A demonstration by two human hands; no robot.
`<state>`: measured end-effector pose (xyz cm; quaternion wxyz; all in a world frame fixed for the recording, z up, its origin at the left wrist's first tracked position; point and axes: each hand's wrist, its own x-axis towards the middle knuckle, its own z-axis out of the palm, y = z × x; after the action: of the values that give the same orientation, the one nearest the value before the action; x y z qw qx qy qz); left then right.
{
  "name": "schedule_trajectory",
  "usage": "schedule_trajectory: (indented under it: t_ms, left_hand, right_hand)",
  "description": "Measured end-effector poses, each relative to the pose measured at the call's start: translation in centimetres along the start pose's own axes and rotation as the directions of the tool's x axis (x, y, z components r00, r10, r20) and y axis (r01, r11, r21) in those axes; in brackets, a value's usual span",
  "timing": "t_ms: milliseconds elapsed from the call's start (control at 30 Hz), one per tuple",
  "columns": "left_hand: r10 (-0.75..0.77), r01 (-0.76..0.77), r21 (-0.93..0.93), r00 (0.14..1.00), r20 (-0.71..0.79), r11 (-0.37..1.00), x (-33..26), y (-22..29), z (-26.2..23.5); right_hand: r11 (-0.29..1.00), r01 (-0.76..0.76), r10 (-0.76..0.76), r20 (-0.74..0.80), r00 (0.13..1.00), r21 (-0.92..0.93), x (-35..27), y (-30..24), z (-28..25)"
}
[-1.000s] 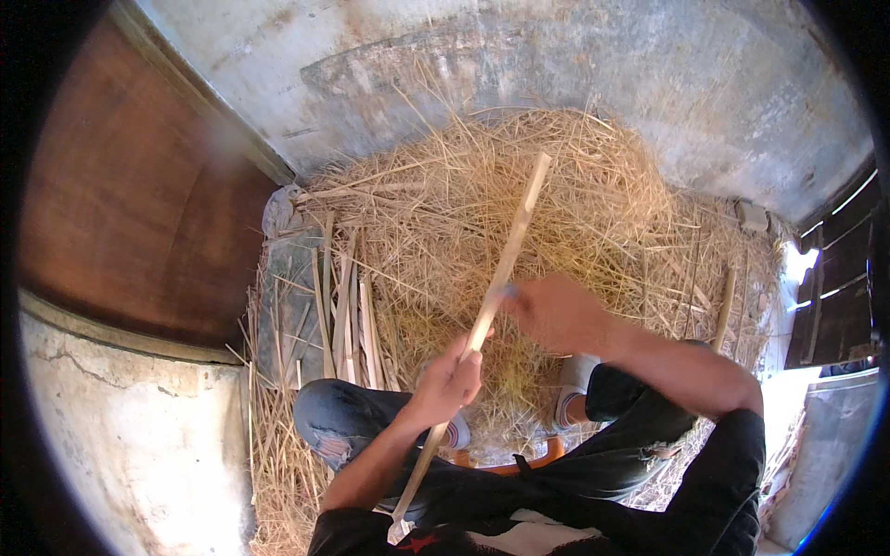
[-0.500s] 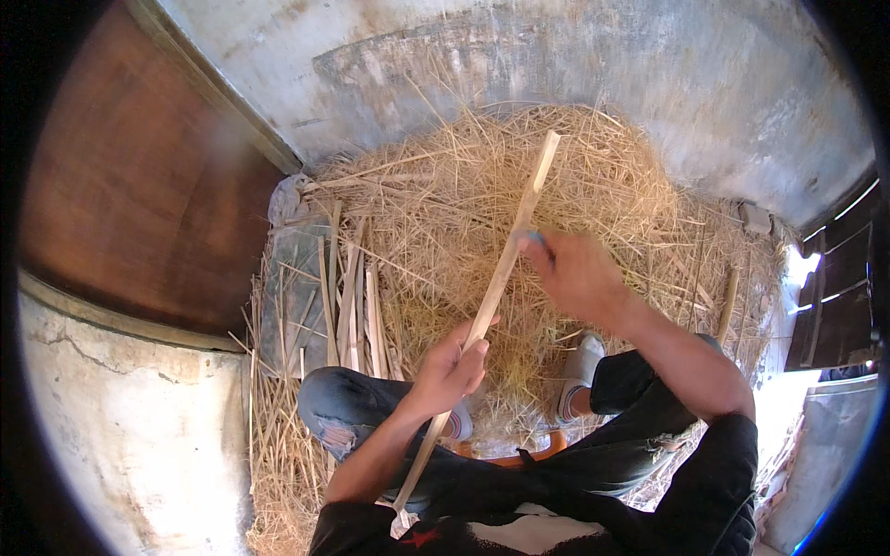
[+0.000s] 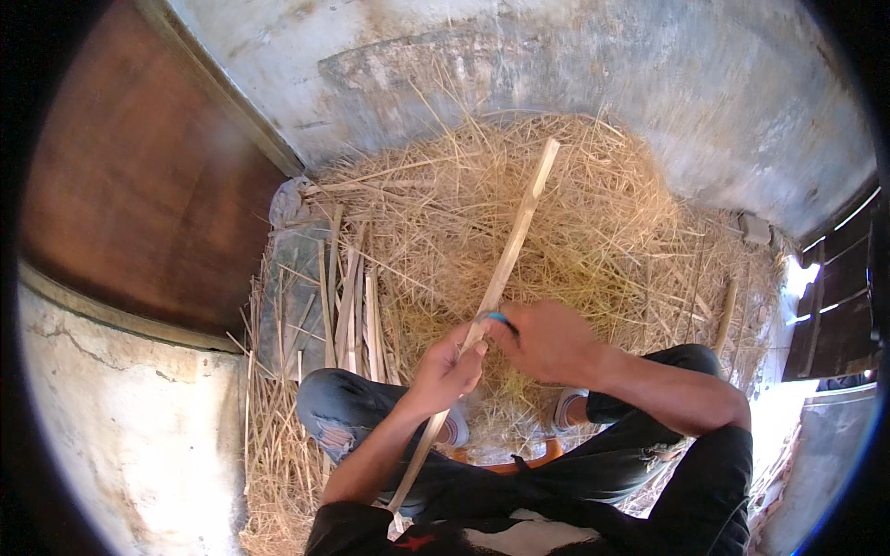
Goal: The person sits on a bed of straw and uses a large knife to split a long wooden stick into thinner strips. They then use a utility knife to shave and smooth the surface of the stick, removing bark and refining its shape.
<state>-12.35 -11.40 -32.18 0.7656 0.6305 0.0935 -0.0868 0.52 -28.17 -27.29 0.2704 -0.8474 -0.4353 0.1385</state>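
A long, pale strip of bamboo or wood slants from my lap up and to the right, over the shavings. My left hand is closed around its lower half, thumb on top. Right beside that grip, my right hand is closed on a small blue-and-dark tool, which meets the strip just above my left fingers. Most of this tool is hidden in the fist, so its exact kind is unclear. The strip's lower end reaches my shirt.
A heap of thin straw-like shavings covers the floor up to the grey wall. More pale strips lie by my left knee, near a brown door panel. An orange stool edge shows between my legs.
My right hand has slid down along the strip with the tool, from well above my left hand to right beside it. The left hand and the strip have hardly moved.
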Motion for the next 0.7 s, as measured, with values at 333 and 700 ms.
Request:
schedule_trajectory:
  t_ms: [333,700]
  left_hand:
    - [0.009,-0.007,-0.058,1.000,0.024,0.998,0.1,0.7,-0.7]
    - [-0.057,0.057,0.009,0.998,-0.016,0.998,0.2,0.9,0.1]
  right_hand:
    - [0.992,0.108,-0.104,-0.064,0.992,0.062,-0.3,0.8,0.2]
    - [0.996,-0.066,0.060,-0.106,0.993,-0.054,3.3,3.8,-2.9]
